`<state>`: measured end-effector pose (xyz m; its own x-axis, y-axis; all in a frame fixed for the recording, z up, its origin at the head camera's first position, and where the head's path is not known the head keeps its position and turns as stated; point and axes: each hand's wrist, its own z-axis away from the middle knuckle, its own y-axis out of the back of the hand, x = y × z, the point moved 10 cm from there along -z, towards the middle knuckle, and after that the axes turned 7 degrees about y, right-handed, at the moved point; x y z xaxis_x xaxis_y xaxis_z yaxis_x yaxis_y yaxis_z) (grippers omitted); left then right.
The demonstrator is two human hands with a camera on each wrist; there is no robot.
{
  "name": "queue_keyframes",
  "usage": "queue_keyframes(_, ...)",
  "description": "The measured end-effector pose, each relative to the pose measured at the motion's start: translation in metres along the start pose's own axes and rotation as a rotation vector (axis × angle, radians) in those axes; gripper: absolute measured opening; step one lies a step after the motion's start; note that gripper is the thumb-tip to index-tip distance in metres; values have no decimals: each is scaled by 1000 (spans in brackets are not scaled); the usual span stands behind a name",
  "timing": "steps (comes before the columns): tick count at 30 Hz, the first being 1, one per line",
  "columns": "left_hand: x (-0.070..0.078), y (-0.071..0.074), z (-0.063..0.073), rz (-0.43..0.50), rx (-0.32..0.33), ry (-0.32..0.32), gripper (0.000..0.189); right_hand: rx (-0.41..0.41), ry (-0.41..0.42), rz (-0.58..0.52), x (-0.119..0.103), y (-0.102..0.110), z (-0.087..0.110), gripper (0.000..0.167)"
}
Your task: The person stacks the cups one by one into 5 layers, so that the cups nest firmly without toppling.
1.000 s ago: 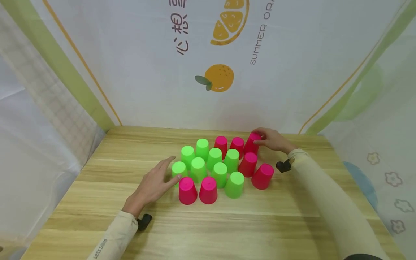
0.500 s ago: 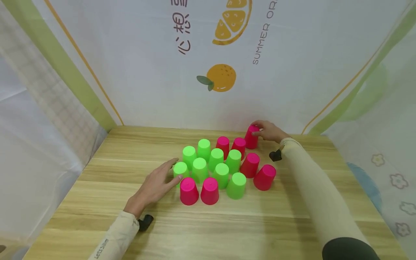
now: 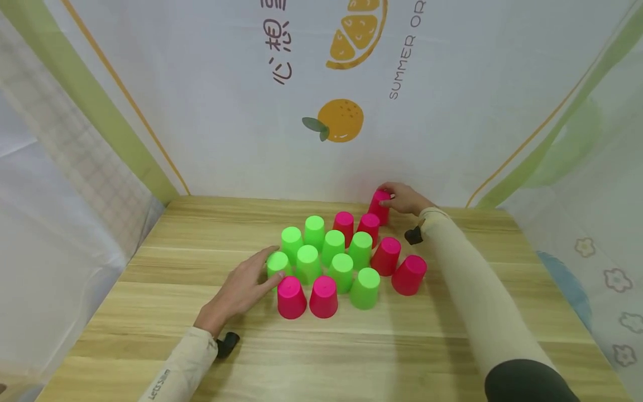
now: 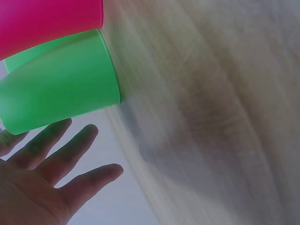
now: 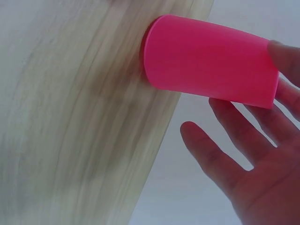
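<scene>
Near the back edge of the wooden table, my right hand (image 3: pixel 408 199) holds an upside-down pink cup (image 3: pixel 380 211) by its upper part. In the right wrist view, thumb and fingers are on either side of that pink cup (image 5: pixel 211 61) near its narrow end. My left hand (image 3: pixel 243 287) is beside the leftmost green cup (image 3: pixel 277 262), its fingers loosely extended. The left wrist view shows the fingers spread next to a green cup (image 4: pixel 61 84), not curled round it. Several green cups stand upside down in a cluster, with two pink cups (image 3: pixel 324 297) in front.
More upside-down pink cups (image 3: pixel 409 275) stand along the right and back of the green cluster. Behind the wooden table (image 3: pixel 321 357) hangs a white printed cloth (image 3: pixel 226 111), close to the right hand. Further cloth hangs at both sides.
My right hand has moved the pink cup away from the right-hand pink cups toward the back edge, then left, behind the back row. My left hand has stayed nearly in place.
</scene>
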<state>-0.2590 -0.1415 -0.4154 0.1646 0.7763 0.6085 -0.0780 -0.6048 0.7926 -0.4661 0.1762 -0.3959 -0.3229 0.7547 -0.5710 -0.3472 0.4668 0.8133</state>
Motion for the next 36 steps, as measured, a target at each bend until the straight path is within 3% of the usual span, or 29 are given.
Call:
queue_keyframes(13,3,-2,1,12,14,-30,63,-8,-41,-11,9,-3,-8,49)
queue_keyframes(25,4,1,-1,25,14,-30,61,35,-81,-34,4,-2,-10,50)
queue_keyframes(36,-1,-1,-1,102,0,-17,61,17,-78,-55,3,5,-5,60)
